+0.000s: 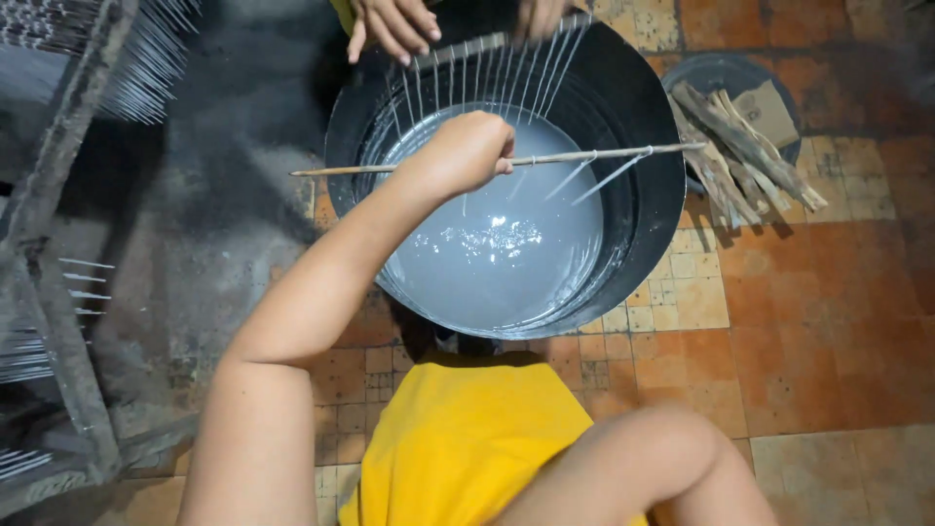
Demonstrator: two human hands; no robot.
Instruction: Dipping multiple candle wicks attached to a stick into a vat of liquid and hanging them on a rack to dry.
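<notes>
The yellow garment [458, 443] lies nearest the camera, with the left forearm reaching far over the tiled floor [808, 321] to the left hand [466, 154], whose fingers are curled tight around a thin wooden stick [584, 157]. The stick lies level across the black basin [654, 146] of pale grey liquid [502, 244], with thin white strands hanging from its right part. The right hand is out of view; another person's hands [394, 24] hold a second strand-hung stick [506, 41] at the far rim, and split firewood [745, 156] lies to the right.

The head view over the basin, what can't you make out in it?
- Right hand: out of the head view; only a bent limb at the bottom edge.
- Another person's hands: cut off by the top edge.
- Left hand grip on the stick: fingers hidden beneath the fist.
</notes>
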